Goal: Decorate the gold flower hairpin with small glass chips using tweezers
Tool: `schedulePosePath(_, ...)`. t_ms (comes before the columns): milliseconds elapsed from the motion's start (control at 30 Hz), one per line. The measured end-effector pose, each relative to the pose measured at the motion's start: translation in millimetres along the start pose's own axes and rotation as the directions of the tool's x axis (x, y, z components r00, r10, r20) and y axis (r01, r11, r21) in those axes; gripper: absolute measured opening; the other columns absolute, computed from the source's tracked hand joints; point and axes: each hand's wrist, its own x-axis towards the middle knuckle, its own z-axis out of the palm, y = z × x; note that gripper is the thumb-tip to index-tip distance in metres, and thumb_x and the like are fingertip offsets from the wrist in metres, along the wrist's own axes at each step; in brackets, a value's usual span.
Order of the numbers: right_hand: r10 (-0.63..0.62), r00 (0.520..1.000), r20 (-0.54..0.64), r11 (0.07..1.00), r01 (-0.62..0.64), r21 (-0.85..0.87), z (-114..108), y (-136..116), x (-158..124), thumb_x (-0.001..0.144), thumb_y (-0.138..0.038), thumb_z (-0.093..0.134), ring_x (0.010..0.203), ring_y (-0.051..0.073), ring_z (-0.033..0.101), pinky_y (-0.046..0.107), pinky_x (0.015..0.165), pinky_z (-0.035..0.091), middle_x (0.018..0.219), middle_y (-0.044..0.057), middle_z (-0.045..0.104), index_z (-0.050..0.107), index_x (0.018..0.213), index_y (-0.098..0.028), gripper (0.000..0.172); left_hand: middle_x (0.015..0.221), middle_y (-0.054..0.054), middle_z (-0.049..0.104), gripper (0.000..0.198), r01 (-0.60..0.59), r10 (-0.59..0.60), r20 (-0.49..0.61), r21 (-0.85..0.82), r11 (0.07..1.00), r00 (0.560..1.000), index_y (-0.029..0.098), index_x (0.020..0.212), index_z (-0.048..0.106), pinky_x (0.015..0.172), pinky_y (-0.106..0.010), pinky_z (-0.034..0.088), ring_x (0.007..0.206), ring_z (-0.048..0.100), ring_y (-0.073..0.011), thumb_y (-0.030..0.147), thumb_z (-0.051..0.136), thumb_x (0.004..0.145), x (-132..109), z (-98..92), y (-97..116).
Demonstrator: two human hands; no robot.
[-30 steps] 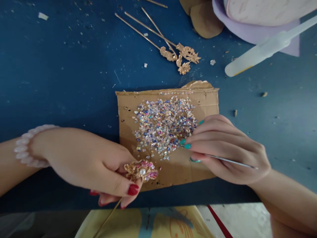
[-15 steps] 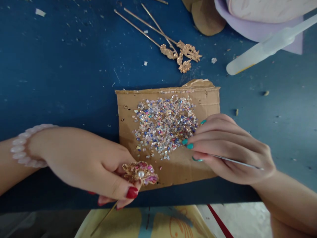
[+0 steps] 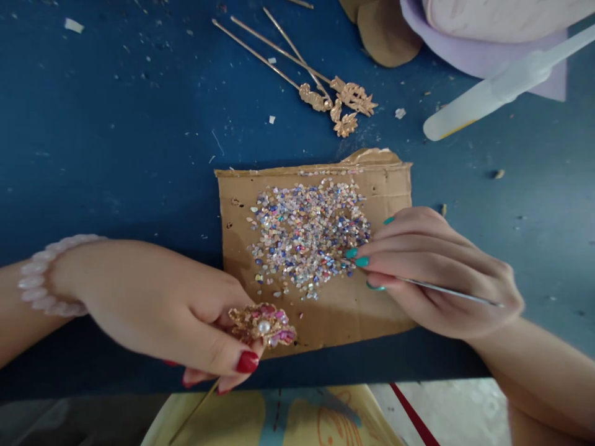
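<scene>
My left hand (image 3: 176, 310), with red nails and a pale bead bracelet (image 3: 39, 272), pinches a gold hairpin (image 3: 264, 326) whose flower head carries pink chips and a white pearl. Its thin stem slants down past the table edge. My right hand (image 3: 432, 266), with teal nails, grips a thin metal tool (image 3: 450, 290) whose rear end lies across the palm side. The fingertips are at the right edge of a spread of small shiny chips (image 3: 311, 235) on a piece of cardboard (image 3: 381, 310). The tool's tip is too small to make out.
Several gold hairpins (image 3: 353, 99) lie crossed beyond the cardboard. A translucent bottle (image 3: 483, 99) rests at the upper right, beside lilac sheet material (image 3: 446, 46) and a brown rounded piece (image 3: 390, 37). Small scraps dot the blue table (image 3: 116, 155). Yellow fabric (image 3: 232, 421) shows below its edge.
My right hand has shifted slightly right and up with the tool. My left hand and the hairpin are nearly unmoved.
</scene>
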Motion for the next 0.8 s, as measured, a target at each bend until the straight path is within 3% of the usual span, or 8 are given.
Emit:
schedulePosePath(467, 0.020, 0.997, -0.078, 1.000, -0.019, 0.017, 3.1, -0.4, -3.2, 0.091, -0.004, 0.065, 0.076, 0.022, 0.069, 0.040, 0.069, 0.053, 0.079, 0.009, 0.074, 0.064, 0.097, -0.016, 0.014, 0.072, 0.002, 0.060, 0.035, 0.008, -0.008, 0.005, 0.001, 1.000, 1.000, 0.026, 0.094, 0.075, 0.060, -0.021, 0.045, 0.063, 0.056, -0.0146, 0.040, 0.044, 0.104, -1.7, 0.3, 0.6)
schedulePosePath(800, 0.067, 0.998, 0.006, 0.997, -0.067, -0.048, -2.6, 1.2, -1.6, 0.094, -0.010, 0.063, 0.076, 0.021, 0.070, 0.041, 0.070, 0.056, 0.082, 0.003, 0.076, 0.063, 0.096, -0.023, 0.013, 0.073, 0.001, 0.064, 0.037, -0.010, 0.010, 0.009, -0.011, 1.000, 1.000, 0.026, 0.096, 0.075, 0.060, -0.021, 0.045, 0.064, 0.056, -0.0159, 0.041, 0.042, 0.105, -4.0, -2.0, -1.3)
